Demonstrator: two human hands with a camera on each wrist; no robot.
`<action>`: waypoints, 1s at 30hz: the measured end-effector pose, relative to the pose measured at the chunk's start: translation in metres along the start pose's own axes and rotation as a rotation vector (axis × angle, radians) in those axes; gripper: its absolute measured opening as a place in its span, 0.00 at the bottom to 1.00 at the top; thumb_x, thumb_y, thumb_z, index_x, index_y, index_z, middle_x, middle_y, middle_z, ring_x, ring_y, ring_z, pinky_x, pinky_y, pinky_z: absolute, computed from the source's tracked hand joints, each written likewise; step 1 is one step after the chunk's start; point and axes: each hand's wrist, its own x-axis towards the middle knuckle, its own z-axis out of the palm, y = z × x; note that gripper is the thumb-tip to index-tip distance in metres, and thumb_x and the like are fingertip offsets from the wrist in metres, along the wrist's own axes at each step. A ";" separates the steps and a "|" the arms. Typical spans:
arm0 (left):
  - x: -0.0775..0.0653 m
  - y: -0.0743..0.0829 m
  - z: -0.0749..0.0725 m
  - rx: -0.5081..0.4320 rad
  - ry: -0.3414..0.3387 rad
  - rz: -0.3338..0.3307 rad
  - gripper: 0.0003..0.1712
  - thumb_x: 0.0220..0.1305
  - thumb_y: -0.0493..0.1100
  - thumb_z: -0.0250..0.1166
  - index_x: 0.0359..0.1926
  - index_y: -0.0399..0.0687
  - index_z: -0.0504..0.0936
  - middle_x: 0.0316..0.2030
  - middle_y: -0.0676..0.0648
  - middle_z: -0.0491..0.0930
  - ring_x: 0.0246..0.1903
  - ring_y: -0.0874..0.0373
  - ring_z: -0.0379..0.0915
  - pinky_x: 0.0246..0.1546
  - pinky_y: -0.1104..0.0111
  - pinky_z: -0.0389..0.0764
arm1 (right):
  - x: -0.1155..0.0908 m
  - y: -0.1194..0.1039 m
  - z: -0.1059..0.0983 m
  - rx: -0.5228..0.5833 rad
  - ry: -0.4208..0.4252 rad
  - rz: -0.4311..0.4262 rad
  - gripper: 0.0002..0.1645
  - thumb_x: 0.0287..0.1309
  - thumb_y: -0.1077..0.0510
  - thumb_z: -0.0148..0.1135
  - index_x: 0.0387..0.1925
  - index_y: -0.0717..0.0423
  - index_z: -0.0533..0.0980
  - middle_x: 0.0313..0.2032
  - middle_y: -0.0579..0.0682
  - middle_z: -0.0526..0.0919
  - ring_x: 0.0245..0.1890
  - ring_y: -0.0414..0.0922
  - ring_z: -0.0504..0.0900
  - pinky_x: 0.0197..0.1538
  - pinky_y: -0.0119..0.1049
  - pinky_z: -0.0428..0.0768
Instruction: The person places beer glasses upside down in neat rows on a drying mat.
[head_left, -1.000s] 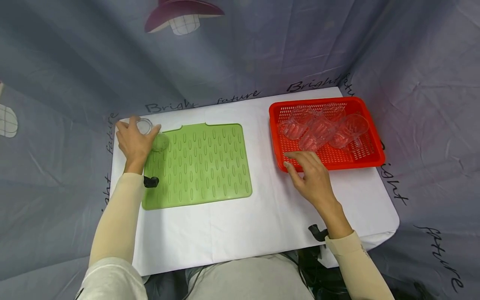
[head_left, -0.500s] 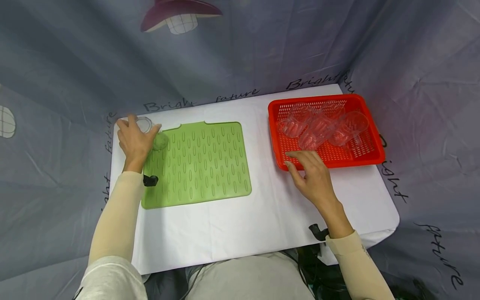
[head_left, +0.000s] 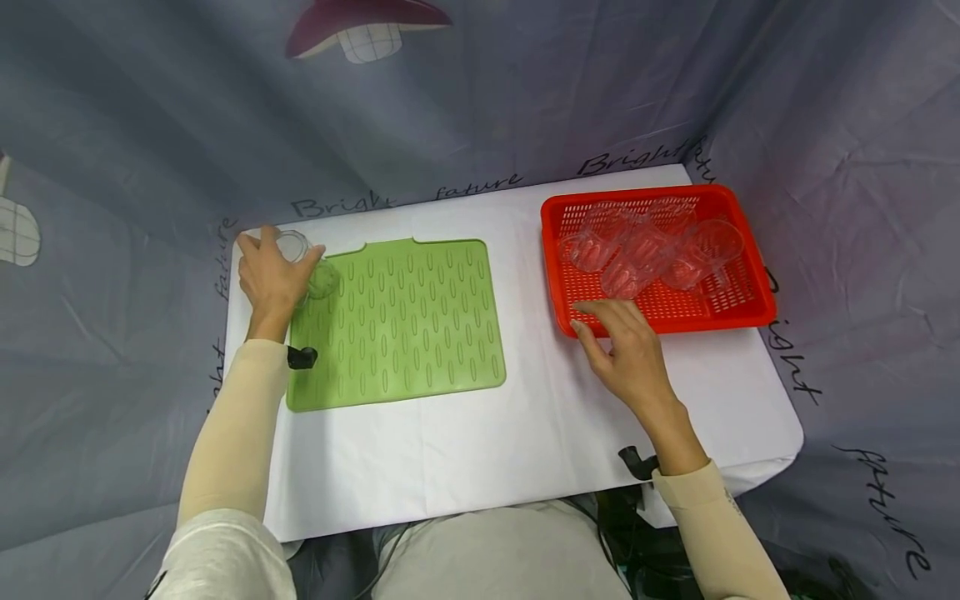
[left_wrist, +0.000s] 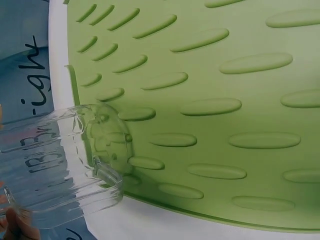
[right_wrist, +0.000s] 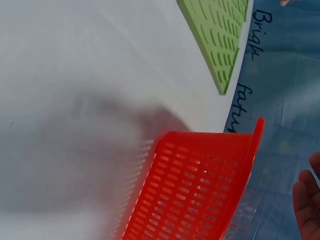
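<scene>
At the mat's far left corner, my left hand [head_left: 272, 279] grips a clear glass mug [head_left: 294, 245] near its rim, thumb and fingers on opposite sides. The left wrist view shows the mug [left_wrist: 60, 165] upright with its base at the green mat's [left_wrist: 260, 160] corner, its handle at the near side and fingertips [left_wrist: 20, 227] up by the rim. My right hand [head_left: 628, 358] hovers at the near left corner of a red basket [head_left: 550, 258], fingers loosely bent with nothing in them. Several clear mugs [head_left: 641, 250] lie jumbled inside the basket.
The ribbed green mat [head_left: 397, 325] lies on the left of a white-covered table [head_left: 480, 442]. Grey curtains [head_left: 525, 92] hang close behind and at both sides. The basket's slotted wall [right_wrist: 185, 185] rises beneath the right hand.
</scene>
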 end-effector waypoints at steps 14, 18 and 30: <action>0.005 0.002 0.001 -0.003 0.001 -0.006 0.57 0.65 0.80 0.63 0.81 0.51 0.63 0.75 0.31 0.59 0.58 0.32 0.71 0.59 0.39 0.78 | -0.005 0.003 -0.001 -0.003 0.010 0.008 0.17 0.67 0.58 0.74 0.56 0.55 0.86 0.51 0.54 0.91 0.55 0.54 0.84 0.60 0.52 0.83; 0.007 0.001 0.001 0.012 -0.009 -0.009 0.58 0.65 0.81 0.63 0.81 0.49 0.62 0.75 0.30 0.58 0.59 0.30 0.72 0.61 0.38 0.78 | -0.006 0.003 0.000 -0.004 0.007 0.007 0.17 0.66 0.58 0.75 0.56 0.55 0.86 0.52 0.53 0.91 0.56 0.54 0.84 0.60 0.51 0.83; 0.016 0.009 0.001 0.017 -0.100 -0.010 0.65 0.63 0.83 0.61 0.86 0.49 0.54 0.82 0.30 0.50 0.71 0.25 0.65 0.71 0.33 0.71 | -0.004 0.005 -0.003 -0.012 0.006 0.013 0.18 0.64 0.60 0.76 0.55 0.55 0.86 0.51 0.54 0.91 0.55 0.54 0.84 0.58 0.53 0.84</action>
